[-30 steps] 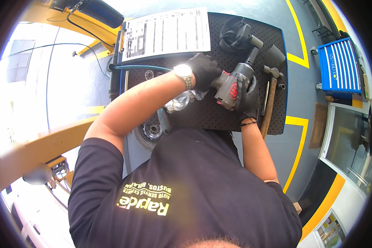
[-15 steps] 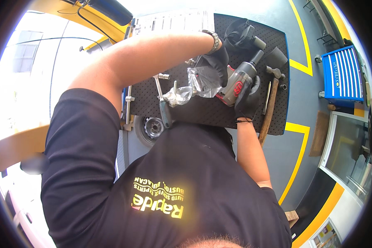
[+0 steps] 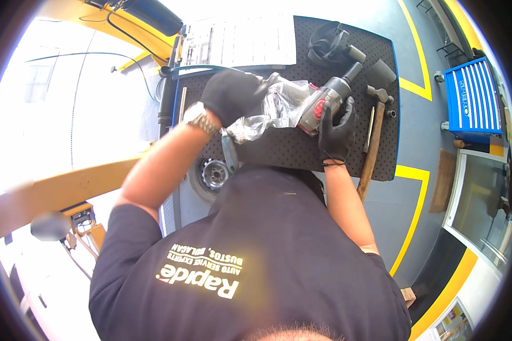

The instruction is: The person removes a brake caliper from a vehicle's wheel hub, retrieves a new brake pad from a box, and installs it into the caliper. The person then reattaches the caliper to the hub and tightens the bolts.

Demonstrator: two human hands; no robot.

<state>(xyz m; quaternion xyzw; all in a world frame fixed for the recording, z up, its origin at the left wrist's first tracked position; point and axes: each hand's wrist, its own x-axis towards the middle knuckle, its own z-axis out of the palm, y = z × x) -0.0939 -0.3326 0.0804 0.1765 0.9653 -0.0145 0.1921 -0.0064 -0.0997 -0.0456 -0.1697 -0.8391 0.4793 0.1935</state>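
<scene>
My left hand (image 3: pixel 230 96), in a black glove, is blurred and closed at the left end of crumpled clear plastic bags (image 3: pixel 287 102); what it grips I cannot make out. My right hand (image 3: pixel 335 131), also gloved, curls its fingers on the rear of a grey and red impact wrench (image 3: pixel 327 96) with a long dark socket pointing away from me. Right of it lie a hammer (image 3: pixel 370 148) with a wooden handle, a thin metal rod and a small socket. Beyond my left hand runs a blue hose (image 3: pixel 202 67). A teal-handled tool (image 3: pixel 229 153) lies at the near left.
The black perforated bench top (image 3: pixel 267 153) also carries a paper sheet (image 3: pixel 239 42), a dark strapped item (image 3: pixel 327 45) and a dark cylinder (image 3: pixel 381 74). A yellow lift arm (image 3: pixel 57 187) is left, a wheel (image 3: pixel 210 173) below the bench, a blue tool chest (image 3: pixel 472 99) right.
My left hand moved down to the plastic bags, then back toward the left, its forearm dropping lower. My right hand stays on the wrench, which shifted slightly upward in view.
</scene>
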